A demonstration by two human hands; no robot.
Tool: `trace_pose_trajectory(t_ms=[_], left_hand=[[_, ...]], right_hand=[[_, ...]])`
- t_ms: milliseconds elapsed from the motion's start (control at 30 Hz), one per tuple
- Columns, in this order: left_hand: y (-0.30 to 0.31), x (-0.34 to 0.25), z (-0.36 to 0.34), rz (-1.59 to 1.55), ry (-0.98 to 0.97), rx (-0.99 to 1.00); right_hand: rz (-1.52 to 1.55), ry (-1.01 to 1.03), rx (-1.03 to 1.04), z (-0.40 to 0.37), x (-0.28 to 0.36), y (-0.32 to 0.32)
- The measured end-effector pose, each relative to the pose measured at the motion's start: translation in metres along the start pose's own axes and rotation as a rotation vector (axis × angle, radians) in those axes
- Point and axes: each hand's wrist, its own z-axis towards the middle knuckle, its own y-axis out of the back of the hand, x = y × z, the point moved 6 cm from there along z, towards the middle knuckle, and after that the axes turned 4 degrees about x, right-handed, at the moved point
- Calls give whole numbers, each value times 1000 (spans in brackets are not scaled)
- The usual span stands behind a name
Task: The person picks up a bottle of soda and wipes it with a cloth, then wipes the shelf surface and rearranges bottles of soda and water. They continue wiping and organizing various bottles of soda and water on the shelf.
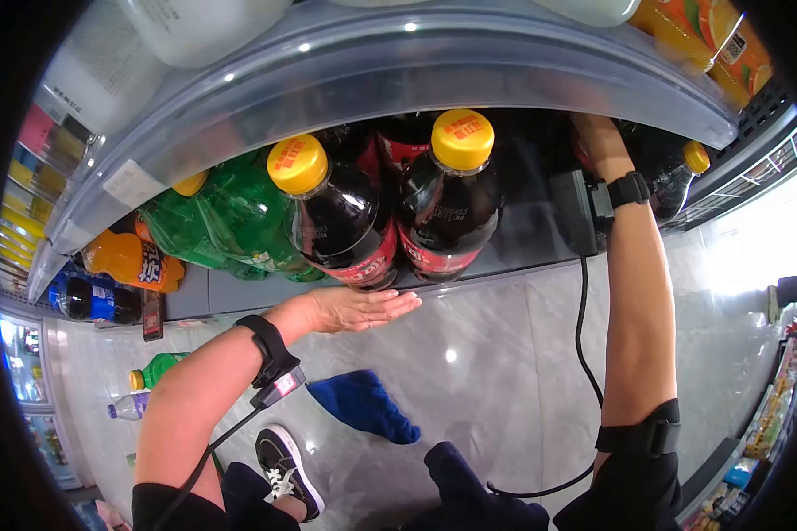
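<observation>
My left hand (365, 308) lies flat with its fingers stretched out, just at the front edge of the shelf, below two cola bottles. One cola bottle (341, 226) and a second cola bottle (452, 212) stand side by side, both with yellow caps and red labels. My right hand (598, 142) reaches deep under the upper shelf, and its fingers are hidden in shadow there. To the right of that wrist a darker cola bottle (675, 181) leans with its yellow cap outward. Green soda bottles (243, 208) sit left of the front pair.
An upper shelf with a clear curved rim (398, 66) overhangs the bottles. Orange soda (137, 261) stands at the far left. On the tiled floor lie a blue cloth (363, 403), a green bottle (158, 367) and a small clear bottle (129, 407). A cable (581, 327) hangs from my right wrist device.
</observation>
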Motion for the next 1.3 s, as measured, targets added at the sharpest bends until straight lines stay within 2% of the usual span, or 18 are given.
trace_pose_trajectory(t_ms=[267, 467, 633, 867, 900, 967, 1000, 1067, 1100, 1167, 1200, 1233, 1300], left_hand=[[2, 2, -2, -43, -30, 24], [-2, -3, -2, -59, 42, -46], [3, 1, -2, -20, -1, -10], [0, -1, -1, -30, 23, -27], [1, 0, -1, -29, 25, -31], [2, 0, -2, -28, 15, -22], [1, -1, -2, -26, 12, -25], [1, -2, -1, -45, 34, -57], [1, -2, -1, -43, 23, -62], [1, -2, -1, -75, 1, -48], [3, 0, -1, -71, -3, -55], [4, 0, -1, -62, -14, -36], [2, 0, -1, -50, -20, -18]], right_hand=[[-35, 36, -1, 14, 2, 9], [-27, 112, -74, 23, 33, 13], [-74, 182, -78, 32, 62, 9], [-180, 164, -113, 4, 58, 28], [-94, 116, -224, -7, 51, 42], [214, 18, -610, -29, 24, 71], [211, 15, -611, -31, 14, 71], [-86, -38, -806, -41, 0, 78], [-93, -49, -804, -37, -13, 65], [118, -153, -437, -12, -45, 16], [12, -202, -326, -10, -39, 20], [4, -203, -330, -10, -39, 23], [183, -43, -453, -9, -25, 39]])
